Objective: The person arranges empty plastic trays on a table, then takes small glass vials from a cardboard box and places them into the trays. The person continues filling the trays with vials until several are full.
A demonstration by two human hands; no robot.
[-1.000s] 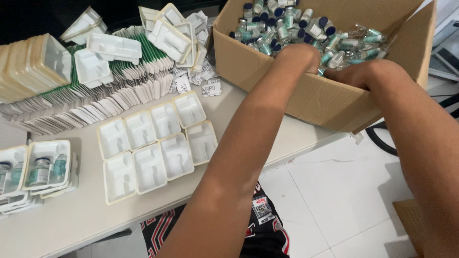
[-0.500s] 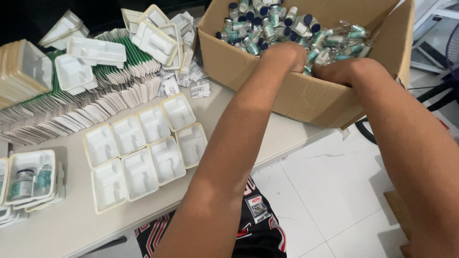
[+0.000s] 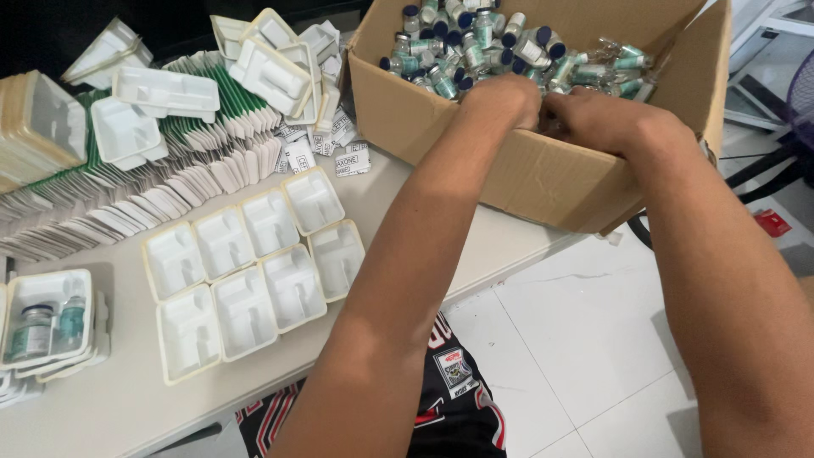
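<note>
Inside a cardboard box (image 3: pixel 543 182) at the table edge, both hands are digging among small blue-capped vials (image 3: pixel 475 42). Left hand (image 3: pixel 500 97) and right hand (image 3: pixel 606 119) are curling downward, fingers hidden, grip unclear. Empty white trays (image 3: pixel 254 271) are lying nearby in rows, ready for filling.

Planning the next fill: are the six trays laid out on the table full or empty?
Empty: all six white trays show bare moulded wells, no vials.

Bare forearms, black shorts (image 3: pixel 449 399) with red-white trim, patch
</note>
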